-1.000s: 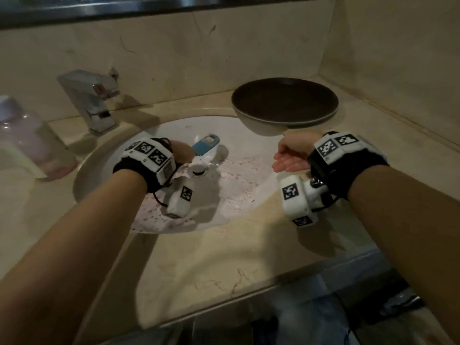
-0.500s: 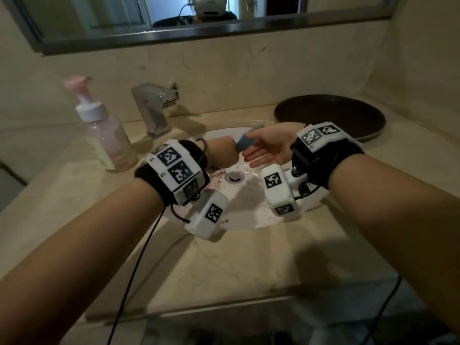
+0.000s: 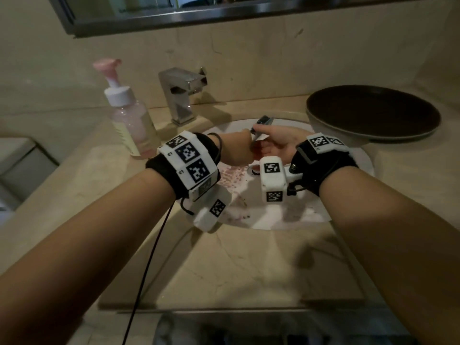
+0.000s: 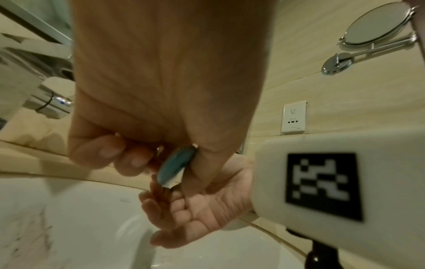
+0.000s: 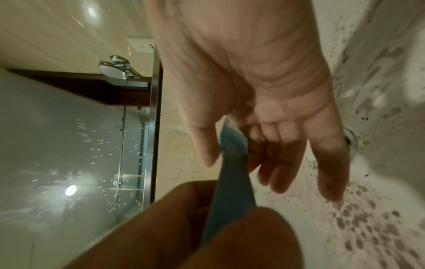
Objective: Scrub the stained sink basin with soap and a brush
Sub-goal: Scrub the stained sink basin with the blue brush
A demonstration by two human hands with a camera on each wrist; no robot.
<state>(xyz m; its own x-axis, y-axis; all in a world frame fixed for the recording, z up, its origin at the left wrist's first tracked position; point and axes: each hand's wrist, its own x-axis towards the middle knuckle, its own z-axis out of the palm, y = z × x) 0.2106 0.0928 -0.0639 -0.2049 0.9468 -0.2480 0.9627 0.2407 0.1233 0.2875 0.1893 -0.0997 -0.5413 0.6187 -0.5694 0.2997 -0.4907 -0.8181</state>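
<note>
A blue-handled brush point(image 3: 261, 125) is gripped in the curled left hand point(image 3: 235, 149) above the stained sink basin point(image 3: 286, 210). It is met by the right hand point(image 3: 278, 145), fingers point(image 5: 276, 172) loosely extended and thumb laid on the handle. A soap dispenser point(image 3: 129, 120) is stood on the tabletop point(image 3: 224, 265), left of the faucet point(image 3: 181, 93).

Hidden, cropped and blurred parts around the brush

We are seeing only a blue sliver of the brush point(image 4: 176, 164) between the 2 hands; the left hand point(image 3: 236, 148) is covering its handle, and its bristles are too blurred to tell. The wrist cameras are hiding part of the sink basin point(image 3: 353, 168), and the frame edge is cropping the mirror point(image 3: 199, 11).
</note>
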